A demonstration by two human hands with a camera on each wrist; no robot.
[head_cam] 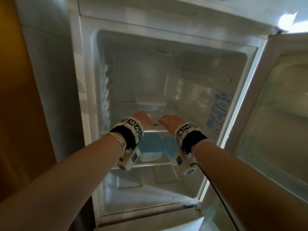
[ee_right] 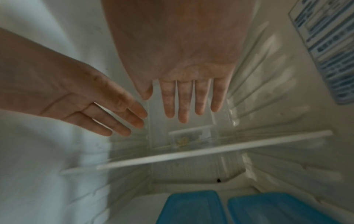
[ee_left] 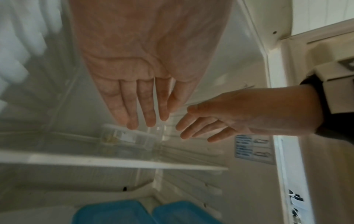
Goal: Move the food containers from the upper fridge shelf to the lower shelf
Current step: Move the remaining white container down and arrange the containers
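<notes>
A clear food container with a white lid (head_cam: 149, 102) (ee_left: 122, 136) (ee_right: 189, 137) stands at the back of the upper glass shelf (head_cam: 155, 130). Two blue-lidded containers sit side by side on the lower shelf, one on the left (head_cam: 150, 145) (ee_right: 193, 207) and one on the right (head_cam: 170, 147) (ee_right: 277, 209). My left hand (head_cam: 143, 119) (ee_left: 141, 106) and right hand (head_cam: 169, 122) (ee_right: 187, 98) reach in above the upper shelf, in front of the clear container. Both have straight, spread fingers and hold nothing. Neither touches the container.
The fridge door (head_cam: 275, 114) hangs open on the right. A blue-printed label (head_cam: 218, 112) is stuck to the right inner wall. Ribbed shelf rails (head_cam: 106, 97) line the left wall. A wooden surface (head_cam: 20, 97) stands to the left of the fridge.
</notes>
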